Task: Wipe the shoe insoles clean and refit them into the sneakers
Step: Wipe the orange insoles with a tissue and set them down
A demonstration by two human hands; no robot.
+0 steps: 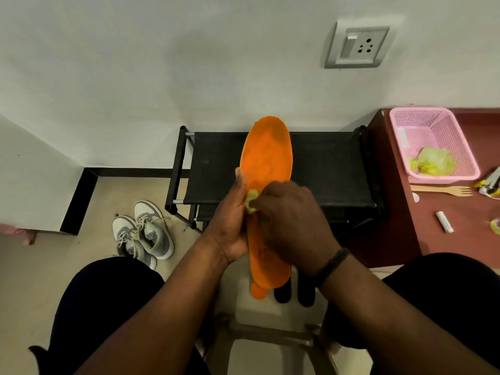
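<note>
An orange insole (266, 158) stands lengthwise in front of me, toe end pointing away. My left hand (230, 220) grips its left edge near the middle. My right hand (292, 223) presses a small yellow-green cloth (251, 201) against the insole's surface, fingers closed on the cloth. A second orange insole (258, 292) pokes out below, behind the first one's heel. Two grey-and-white sneakers (143, 234) sit side by side on the floor at the left, laces loose.
A black shoe rack (324, 169) stands against the wall behind the insole. At right, a brown table (400, 226) holds a pink basket (433, 147) with yellow-green cloth, a wooden fork (441, 190) and small wrappers. A stool (270, 334) sits between my knees.
</note>
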